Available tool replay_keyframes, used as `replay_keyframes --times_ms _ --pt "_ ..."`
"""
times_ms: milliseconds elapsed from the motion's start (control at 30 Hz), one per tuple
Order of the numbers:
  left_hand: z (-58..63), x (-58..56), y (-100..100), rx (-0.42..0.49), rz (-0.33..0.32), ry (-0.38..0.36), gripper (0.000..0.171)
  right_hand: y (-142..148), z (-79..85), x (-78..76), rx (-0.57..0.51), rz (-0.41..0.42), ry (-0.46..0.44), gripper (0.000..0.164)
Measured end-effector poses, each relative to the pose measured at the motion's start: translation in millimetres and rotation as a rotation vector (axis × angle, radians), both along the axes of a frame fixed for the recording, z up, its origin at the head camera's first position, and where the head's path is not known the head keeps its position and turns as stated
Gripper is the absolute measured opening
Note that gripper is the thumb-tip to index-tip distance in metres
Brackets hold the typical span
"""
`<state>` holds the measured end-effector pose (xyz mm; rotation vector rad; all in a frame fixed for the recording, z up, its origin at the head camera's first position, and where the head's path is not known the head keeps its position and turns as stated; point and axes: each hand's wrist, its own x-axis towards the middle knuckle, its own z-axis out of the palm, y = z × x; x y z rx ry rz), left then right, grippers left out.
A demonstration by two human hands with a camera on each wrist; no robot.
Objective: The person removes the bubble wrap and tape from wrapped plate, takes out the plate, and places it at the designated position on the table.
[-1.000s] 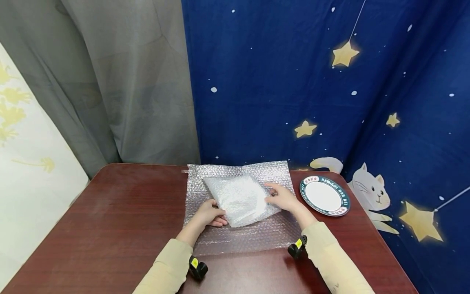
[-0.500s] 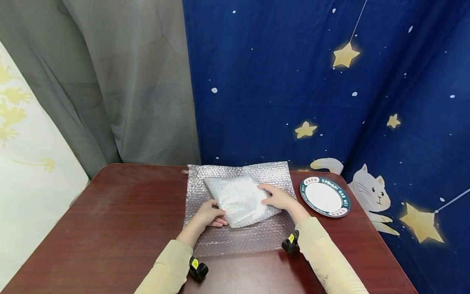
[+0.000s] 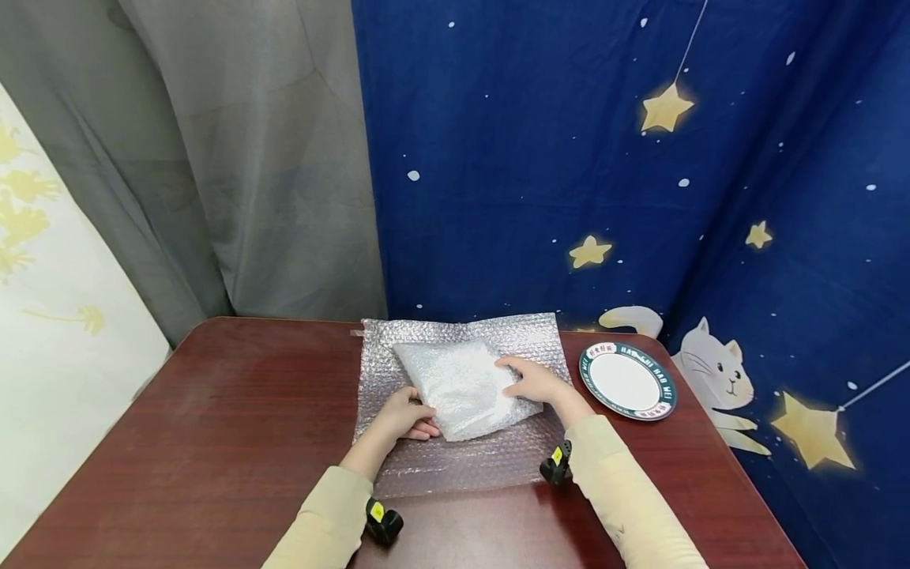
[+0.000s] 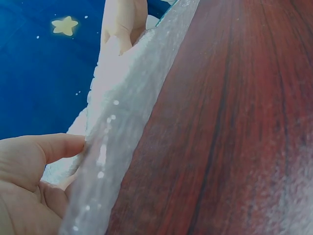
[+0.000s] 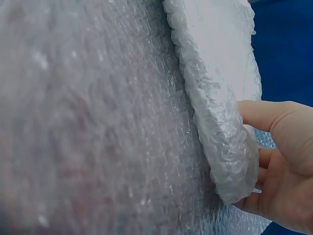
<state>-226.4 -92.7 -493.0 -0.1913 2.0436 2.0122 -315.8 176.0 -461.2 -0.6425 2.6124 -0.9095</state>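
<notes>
left hand [image 3: 404,415] pinches one edge of the bubble-wrapped bundle [image 3: 462,383], right hand [image 3: 542,385] grips the opposite edge; it lies between them, long axis slanting to beyond the left; bubble-wrap sheet [image 3: 455,472] beneath, plate [image 3: 626,382] rightward.

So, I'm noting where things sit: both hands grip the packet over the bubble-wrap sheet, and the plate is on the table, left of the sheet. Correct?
Not quite: the plate is right of the sheet, as the head view shows. The rest holds: the left hand and right hand grip the packet over the sheet, and the plate is on the table.
</notes>
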Motion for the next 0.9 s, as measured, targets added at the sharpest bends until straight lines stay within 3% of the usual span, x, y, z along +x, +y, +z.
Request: replay_keyframes --times_ms 367,567,900 --pt "-2.6 0.2 1 0.004 0.008 0.013 0.031 -3 -1.1 1.4 -0.031 -0.047 -0.024 0.049" --pt "-2.8 1.0 1 0.005 0.015 0.014 0.031 -4 -5.8 2.8 -0.016 -0.072 0.029 0.044" --pt "-0.5 2.1 1 0.003 0.024 0.019 0.037 -7 -11.3 3.5 -0.057 -0.118 0.029 0.037"
